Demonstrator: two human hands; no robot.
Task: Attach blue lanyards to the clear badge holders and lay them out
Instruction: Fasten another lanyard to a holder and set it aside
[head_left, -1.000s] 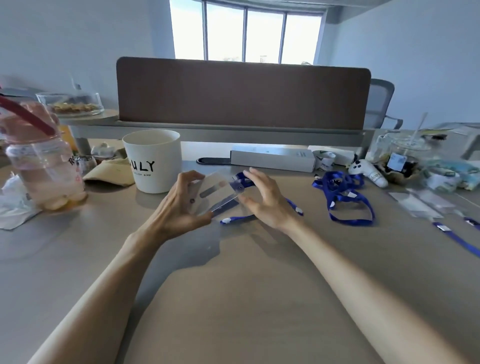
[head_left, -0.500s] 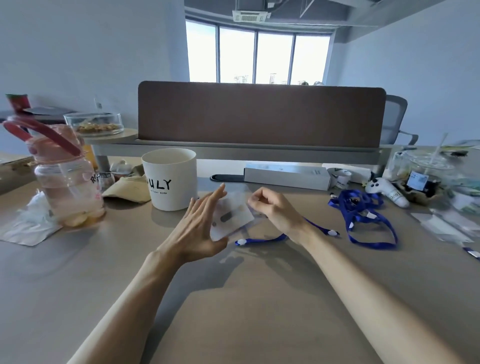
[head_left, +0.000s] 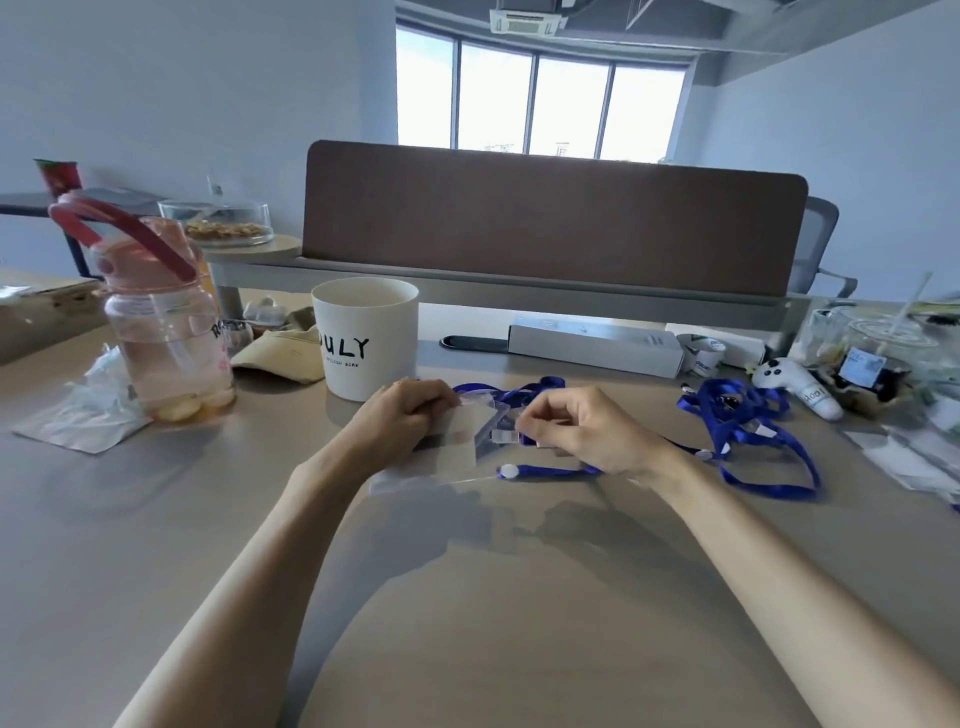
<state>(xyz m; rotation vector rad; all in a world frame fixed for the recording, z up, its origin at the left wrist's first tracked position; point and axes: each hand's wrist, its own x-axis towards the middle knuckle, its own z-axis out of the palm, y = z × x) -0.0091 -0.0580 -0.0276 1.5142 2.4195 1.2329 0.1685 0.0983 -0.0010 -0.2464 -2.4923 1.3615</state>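
Observation:
A clear badge holder lies low over the desk at the centre, between my two hands. My left hand grips its left edge with curled fingers. My right hand pinches the clip end of a blue lanyard at the holder's right edge. The strap of that lanyard runs across the desk under my right wrist and loops behind the holder. A pile of more blue lanyards lies to the right. More clear badge holders lie at the far right edge.
A white cup stands just behind my left hand. A pink water bottle and a crumpled plastic bag are at the left. A white box, a small toy and a drink cup sit at the back right, before the brown divider.
The holder has come down from upright to nearly flat on the desk. My left hand has curled round its edge. My right hand has moved to the holder's right edge with the clip.

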